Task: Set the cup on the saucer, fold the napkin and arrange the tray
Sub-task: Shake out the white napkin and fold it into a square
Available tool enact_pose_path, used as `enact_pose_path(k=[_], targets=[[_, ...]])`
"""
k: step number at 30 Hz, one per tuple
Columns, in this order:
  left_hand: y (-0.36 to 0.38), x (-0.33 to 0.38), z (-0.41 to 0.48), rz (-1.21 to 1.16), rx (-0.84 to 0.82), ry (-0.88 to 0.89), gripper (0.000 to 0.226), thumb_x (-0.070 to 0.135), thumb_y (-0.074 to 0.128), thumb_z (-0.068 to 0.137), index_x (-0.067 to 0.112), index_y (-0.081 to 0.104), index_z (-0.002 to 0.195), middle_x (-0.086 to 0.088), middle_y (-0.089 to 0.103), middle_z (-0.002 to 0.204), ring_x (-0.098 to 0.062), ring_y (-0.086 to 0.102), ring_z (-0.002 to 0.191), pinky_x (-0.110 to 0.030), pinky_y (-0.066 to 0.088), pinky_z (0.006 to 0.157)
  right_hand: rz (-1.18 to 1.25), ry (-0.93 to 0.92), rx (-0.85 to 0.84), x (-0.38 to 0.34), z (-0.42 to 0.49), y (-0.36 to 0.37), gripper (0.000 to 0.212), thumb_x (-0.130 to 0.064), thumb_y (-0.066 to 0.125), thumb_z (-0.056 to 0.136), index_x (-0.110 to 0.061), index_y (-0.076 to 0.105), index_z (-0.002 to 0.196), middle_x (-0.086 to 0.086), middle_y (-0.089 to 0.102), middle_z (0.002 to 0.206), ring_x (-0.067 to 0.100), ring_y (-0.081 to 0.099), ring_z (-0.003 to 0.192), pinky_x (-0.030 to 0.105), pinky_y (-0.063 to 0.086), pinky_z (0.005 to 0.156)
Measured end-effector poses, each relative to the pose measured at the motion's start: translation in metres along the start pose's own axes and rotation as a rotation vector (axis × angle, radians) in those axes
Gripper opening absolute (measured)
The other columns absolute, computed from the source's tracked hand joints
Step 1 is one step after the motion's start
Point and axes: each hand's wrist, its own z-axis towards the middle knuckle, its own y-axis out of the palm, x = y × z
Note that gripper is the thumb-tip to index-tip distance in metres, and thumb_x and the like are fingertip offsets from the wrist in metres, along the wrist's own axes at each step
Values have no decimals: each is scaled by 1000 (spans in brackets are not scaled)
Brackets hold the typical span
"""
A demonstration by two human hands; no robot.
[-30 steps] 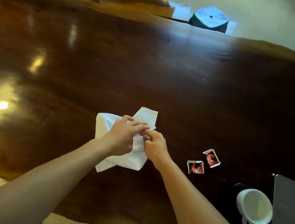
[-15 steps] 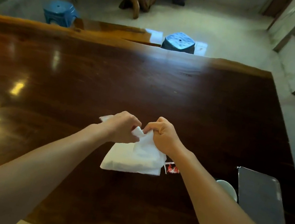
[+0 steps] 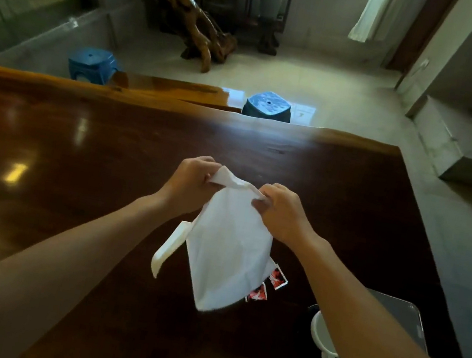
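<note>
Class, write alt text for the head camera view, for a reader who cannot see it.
Two bare hands, left hand and right hand, pinch the top edge of a white napkin hanging above a dark wooden table. Two red packets, a white cup and a grey tray lie at right.

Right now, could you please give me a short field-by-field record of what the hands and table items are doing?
left hand: pinching one top corner of the napkin
right hand: pinching the other top corner
napkin: lifted, hanging open, not yet folded
cup: white, at right, partly hidden by the right forearm
tray: grey, beside the cup
packets: two red ones, partly behind the napkin
table: dark polished wood
</note>
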Motion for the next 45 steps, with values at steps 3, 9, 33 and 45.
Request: enact_pose_path(k=[3, 9, 33, 45], targets=[[-24, 15, 14, -222, -1, -36, 9, -1, 67, 89, -2, 74, 96, -14, 68, 89, -21, 64, 77, -26, 53, 65, 119, 104, -76, 4, -3, 4, 34, -11, 65, 91, -27, 49, 65, -6, 54, 69, 15, 52, 62, 23, 42, 56], [-66, -13, 4, -355, 148, -271, 22, 6, 59, 97, 0, 68, 117, -23, 67, 110, -28, 63, 95, -44, 55, 84, 29, 195, -71, 29, -14, 12, 24, -15, 70, 90, -21, 62, 69, -3, 61, 75, 16, 61, 68, 27, 53, 64], [-128, -84, 14, -464, 558, -453, 20, -4, 50, 93, 6, 63, 83, -15, 65, 89, -21, 68, 85, -29, 61, 74, -490, -165, 391, -8, 75, -73, 21, 17, 57, 82, 8, 70, 97, 28, 64, 97, 42, 63, 91, 47, 56, 85], [-7, -175, -188, -434, 446, -1112, 24, -4, 50, 88, -2, 64, 69, -16, 67, 85, -32, 66, 87, -44, 62, 75, -238, 218, -140, 62, -51, 81, 20, -9, 46, 94, -13, 65, 95, -1, 56, 100, 24, 58, 91, 35, 48, 74]])
